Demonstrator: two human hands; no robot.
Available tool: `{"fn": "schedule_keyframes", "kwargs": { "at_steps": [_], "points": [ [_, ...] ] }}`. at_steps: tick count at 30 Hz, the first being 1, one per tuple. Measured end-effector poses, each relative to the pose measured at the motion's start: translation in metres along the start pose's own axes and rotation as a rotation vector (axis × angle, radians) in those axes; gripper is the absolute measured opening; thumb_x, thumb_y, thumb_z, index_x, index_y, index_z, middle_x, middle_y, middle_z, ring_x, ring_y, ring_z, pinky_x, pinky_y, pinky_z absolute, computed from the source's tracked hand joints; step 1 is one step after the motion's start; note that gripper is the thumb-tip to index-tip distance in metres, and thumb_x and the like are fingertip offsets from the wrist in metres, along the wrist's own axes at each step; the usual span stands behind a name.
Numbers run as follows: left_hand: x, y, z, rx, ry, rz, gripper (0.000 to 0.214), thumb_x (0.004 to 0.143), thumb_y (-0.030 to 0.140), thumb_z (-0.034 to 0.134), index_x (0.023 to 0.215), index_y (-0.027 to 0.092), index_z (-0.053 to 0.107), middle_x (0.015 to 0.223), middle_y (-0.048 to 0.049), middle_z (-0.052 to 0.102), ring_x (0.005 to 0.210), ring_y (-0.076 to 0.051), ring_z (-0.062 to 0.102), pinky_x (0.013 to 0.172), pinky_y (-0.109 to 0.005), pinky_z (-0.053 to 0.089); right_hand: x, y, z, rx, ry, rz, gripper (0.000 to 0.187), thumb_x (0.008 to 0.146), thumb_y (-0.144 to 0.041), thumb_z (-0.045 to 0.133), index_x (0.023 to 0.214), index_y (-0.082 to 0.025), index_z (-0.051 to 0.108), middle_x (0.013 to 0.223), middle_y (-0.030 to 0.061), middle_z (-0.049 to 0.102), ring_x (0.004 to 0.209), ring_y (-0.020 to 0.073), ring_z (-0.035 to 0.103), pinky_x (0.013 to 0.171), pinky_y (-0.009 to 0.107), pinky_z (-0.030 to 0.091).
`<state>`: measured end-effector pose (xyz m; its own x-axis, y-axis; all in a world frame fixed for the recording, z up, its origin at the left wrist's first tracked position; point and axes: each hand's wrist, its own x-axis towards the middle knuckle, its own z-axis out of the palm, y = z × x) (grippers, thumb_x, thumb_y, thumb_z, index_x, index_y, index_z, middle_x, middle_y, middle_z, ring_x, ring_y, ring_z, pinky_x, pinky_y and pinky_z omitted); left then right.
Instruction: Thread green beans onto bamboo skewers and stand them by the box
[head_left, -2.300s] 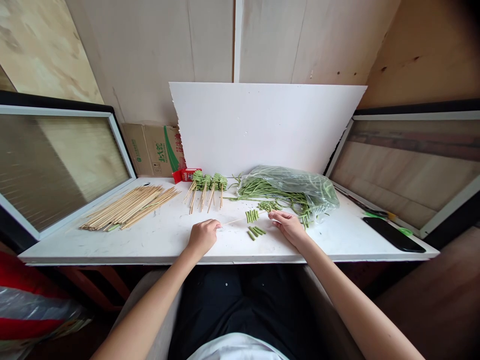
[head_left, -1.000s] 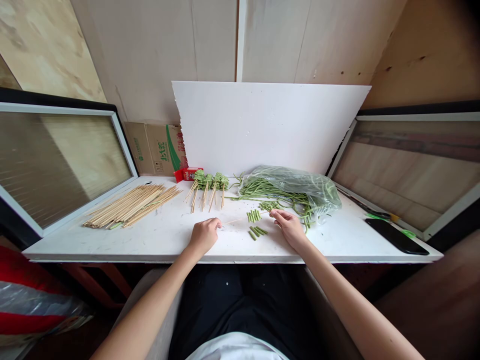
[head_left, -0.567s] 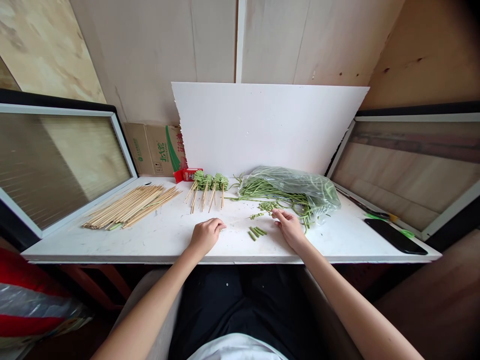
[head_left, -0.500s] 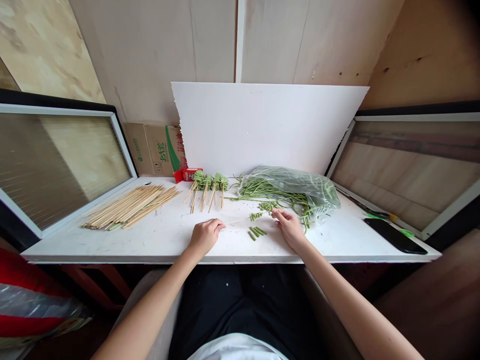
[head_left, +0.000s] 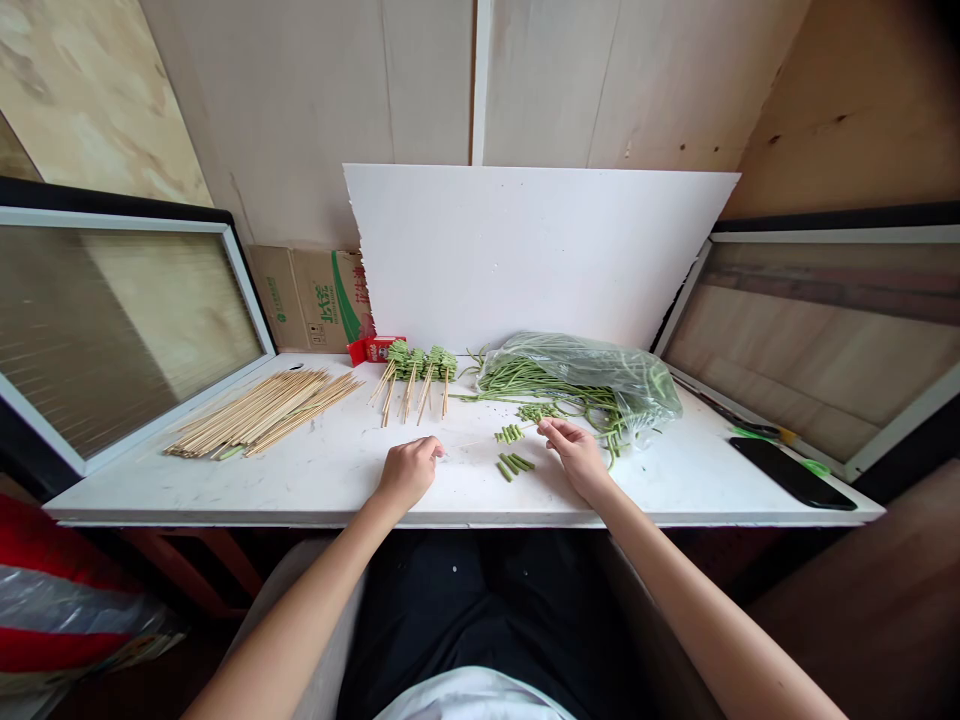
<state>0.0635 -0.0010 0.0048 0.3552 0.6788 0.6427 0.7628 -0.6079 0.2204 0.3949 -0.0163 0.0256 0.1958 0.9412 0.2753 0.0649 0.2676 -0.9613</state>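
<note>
One thin, pale wooden skewer [head_left: 471, 443] stretched between two pinching hands.
Left hand [head_left: 409, 471] grasps one end, right hand [head_left: 576, 456] the other, threaded green bean segments [head_left: 509, 433] just beside the right fingertips; four loose green bean pieces [head_left: 516, 464] lie nearer the front edge of the white desk [head_left: 457, 503].

Skewer [head_left: 529, 426] between the hands: thin, pale, nearly lost against the white bench [head_left: 300, 485]; ends not readable at the fingers. Left hand [head_left: 409, 473] shows mostly its back, most fingertips hidden. Beans in the plastic bag [head_left: 600, 358] hazy under the film, can't count. Cardboard box [head_left: 311, 300] partly hidden by the white board [head_left: 540, 250]. Print on small red box [head_left: 375, 349] too tiny. Green item [head_left: 817, 467] partly covered by phone [head_left: 791, 472]. Both forearms [head_left: 300, 610] cropped at bottom; red sack [head_left: 37, 535] cropped left. Upper right corner dark, blurred.
</note>
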Motion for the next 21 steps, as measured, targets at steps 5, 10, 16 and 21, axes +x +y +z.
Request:
{"fn": "schedule_keyframes", "kwargs": {
  "at_steps": [5,10,16,21],
  "points": [
    [0.0002,-0.0002,-0.0002,0.029,-0.016,-0.021,0.031,0.076,-0.001,0.05,0.086,0.022,0.069,0.081,-0.0008,0.079,0.072,-0.018,0.073,0.063,-0.025,0.05,0.0012,-0.0035,0.0004,-0.007,-0.028,-0.036,0.041,0.079,-0.062,0.082,0.094,-0.024,0.08,0.096,0.0076,0.075,0.093,0.0258,0.063,0.078,0.035,0.049],
    [0.0006,0.0002,0.0022,0.022,-0.009,-0.026,0.029,0.083,0.001,0.052,0.091,0.022,0.07,0.085,-0.001,0.079,0.073,-0.017,0.073,0.062,-0.024,0.049,0.004,-0.0039,0.0029,0.036,-0.017,-0.026,0.043,0.077,-0.064,0.081,0.093,-0.024,0.079,0.096,0.0078,0.075,0.094,0.0257,0.065,0.075,0.034,0.049],
    [0.0013,0.0075,-0.0015,-0.013,0.052,0.014,0.014,0.102,0.026,0.059,0.096,0.022,0.071,0.088,-0.0017,0.08,0.073,-0.016,0.072,0.064,-0.024,0.048,0.0062,0.0041,0.0018,0.066,0.068,0.023,0.042,0.078,-0.062,0.082,0.097,-0.025,0.08,0.098,0.0073,0.074,0.096,0.0253,0.065,0.071,0.032,0.05],
    [0.0002,0.0057,-0.0017,-0.025,0.049,0.028,0.019,0.101,0.023,0.059,0.089,0.022,0.074,0.083,-0.0014,0.08,0.07,-0.016,0.073,0.063,-0.024,0.049,0.0038,0.0017,0.0026,0.039,0.061,0.009,0.045,0.076,-0.065,0.083,0.096,-0.025,0.08,0.099,0.0074,0.075,0.096,0.0257,0.065,0.072,0.033,0.05]
  ]
}}
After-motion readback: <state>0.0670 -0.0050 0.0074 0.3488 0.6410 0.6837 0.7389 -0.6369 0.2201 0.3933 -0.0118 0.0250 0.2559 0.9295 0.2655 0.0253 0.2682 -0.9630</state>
